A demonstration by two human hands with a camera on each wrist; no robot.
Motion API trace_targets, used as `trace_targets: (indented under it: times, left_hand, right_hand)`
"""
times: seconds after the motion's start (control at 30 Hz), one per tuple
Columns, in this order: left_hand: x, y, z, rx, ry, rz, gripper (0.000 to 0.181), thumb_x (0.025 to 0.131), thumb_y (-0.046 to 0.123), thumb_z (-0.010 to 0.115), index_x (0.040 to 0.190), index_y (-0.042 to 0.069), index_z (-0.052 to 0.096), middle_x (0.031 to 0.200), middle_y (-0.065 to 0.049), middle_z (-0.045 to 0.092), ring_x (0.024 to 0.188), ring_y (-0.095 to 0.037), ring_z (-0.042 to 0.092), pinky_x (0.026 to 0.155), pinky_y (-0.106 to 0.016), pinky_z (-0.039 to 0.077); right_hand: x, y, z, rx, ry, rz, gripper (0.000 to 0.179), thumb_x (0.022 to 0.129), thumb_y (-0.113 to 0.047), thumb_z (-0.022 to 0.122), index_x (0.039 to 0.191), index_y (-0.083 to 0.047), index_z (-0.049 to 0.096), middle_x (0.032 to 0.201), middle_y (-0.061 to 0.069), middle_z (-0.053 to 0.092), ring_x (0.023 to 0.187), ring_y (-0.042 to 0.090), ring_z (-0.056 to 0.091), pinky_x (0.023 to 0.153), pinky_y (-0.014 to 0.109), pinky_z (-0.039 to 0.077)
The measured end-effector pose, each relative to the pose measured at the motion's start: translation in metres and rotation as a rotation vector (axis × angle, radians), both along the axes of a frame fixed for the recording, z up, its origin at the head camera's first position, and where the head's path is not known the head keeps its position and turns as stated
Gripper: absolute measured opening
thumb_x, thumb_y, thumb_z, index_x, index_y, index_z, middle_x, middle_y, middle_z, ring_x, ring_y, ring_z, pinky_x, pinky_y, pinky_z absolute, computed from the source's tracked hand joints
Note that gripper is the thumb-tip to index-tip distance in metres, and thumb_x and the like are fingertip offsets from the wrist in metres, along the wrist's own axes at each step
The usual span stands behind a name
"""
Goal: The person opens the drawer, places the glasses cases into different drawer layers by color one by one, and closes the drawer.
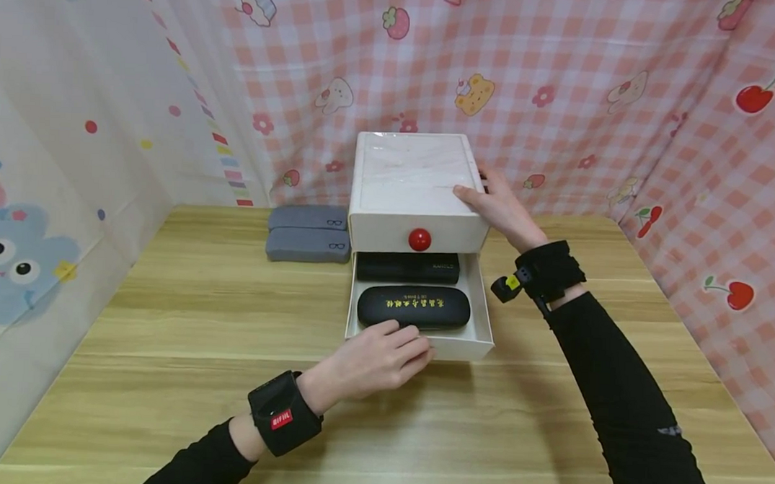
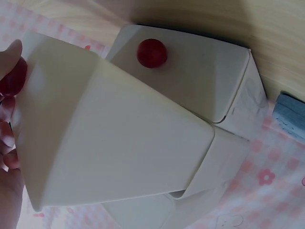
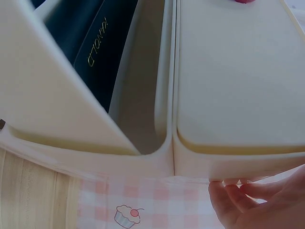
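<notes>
A white two-drawer desktop cabinet point(image 1: 410, 171) has its lower drawer point(image 1: 464, 348) pulled out toward me. My left hand point(image 1: 379, 361) is at the drawer's front, and in the left wrist view its thumb and fingers grip the red knob point(image 2: 14, 78). Inside lie two glasses cases: a rounded black case point(image 1: 371, 308) with yellow characters in front, and a boxier dark case point(image 1: 406, 270) behind it. My right hand point(image 1: 508, 211) holds the cabinet's right side, thumb on the top edge, fingertips against the side wall.
Two grey-blue glasses cases point(image 1: 306, 247) lie side by side against the cabinet's left. The upper drawer, with its own red knob point(image 1: 419, 239), is closed. A pink checked curtain point(image 1: 561, 134) hangs behind the wooden table point(image 1: 215, 321).
</notes>
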State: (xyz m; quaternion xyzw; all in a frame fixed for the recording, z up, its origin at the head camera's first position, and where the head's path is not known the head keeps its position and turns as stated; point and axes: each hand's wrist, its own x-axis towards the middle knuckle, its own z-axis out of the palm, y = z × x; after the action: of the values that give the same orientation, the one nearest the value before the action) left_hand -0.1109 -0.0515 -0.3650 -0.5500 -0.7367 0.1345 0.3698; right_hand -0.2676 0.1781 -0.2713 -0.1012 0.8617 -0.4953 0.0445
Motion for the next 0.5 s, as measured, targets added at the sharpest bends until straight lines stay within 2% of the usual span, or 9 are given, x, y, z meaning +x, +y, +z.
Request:
trace_targets:
  times: [0.2,0.5]
  left_hand:
    - [-0.005,0.001,-0.001,0.032,-0.009,0.003,0.018,0.094,0.018,0.056,0.108,0.017,0.068,0.1,0.006,0.063,0.087,-0.01,0.053,0.069,-0.02,0.042]
    - [-0.019,0.001,0.004,0.066,-0.02,0.056,0.019,0.091,0.019,0.063,0.11,0.018,0.068,0.101,0.005,0.063,0.088,-0.012,0.053,0.071,-0.022,0.043]
  right_hand:
    - [0.0,0.0,0.001,0.008,-0.004,0.001,0.063,0.097,-0.03,0.049,0.15,-0.007,0.022,0.151,0.018,0.031,0.129,0.032,0.038,0.112,0.052,0.028]
    - [0.002,-0.001,0.0,-0.001,0.012,0.009,0.063,0.097,-0.029,0.05,0.15,-0.008,0.022,0.151,0.018,0.031,0.129,0.032,0.039,0.112,0.054,0.028]
